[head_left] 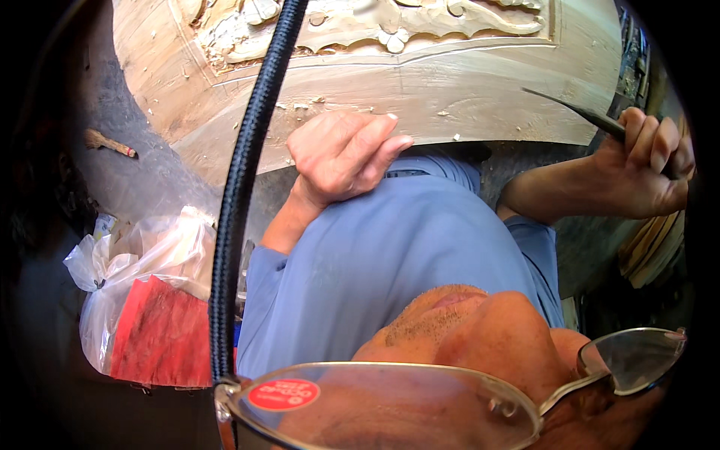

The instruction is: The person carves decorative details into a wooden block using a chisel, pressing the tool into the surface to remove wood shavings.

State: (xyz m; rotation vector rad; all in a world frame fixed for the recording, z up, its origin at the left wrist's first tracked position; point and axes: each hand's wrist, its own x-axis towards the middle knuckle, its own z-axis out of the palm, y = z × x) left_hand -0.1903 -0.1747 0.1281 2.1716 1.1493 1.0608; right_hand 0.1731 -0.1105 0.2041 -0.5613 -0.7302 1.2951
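Observation:
A pale wooden panel [480, 82] with a carved relief [352, 30] of scrolls and a small flower lies before me at the top of the view. Just off its near edge, my left hand [345, 154] is closed, its fingers curled with nothing showing in them. At the far right, my right hand [649, 154] is raised and wrapped round a slim, dark, pointed carving tool [581, 112]. The tool's tip points left over the panel's right part, and its rear end is partly hidden by my fingers. Whether the tip touches the wood, I cannot tell.
Wood chips [442, 113] lie scattered on the panel. A black braided cable [247, 172] crosses the view in front. On the left are a clear plastic bag [180, 244], a red item [161, 334] and a short brush-like object [110, 142] on the floor. Stacked pieces [652, 247] stand at right.

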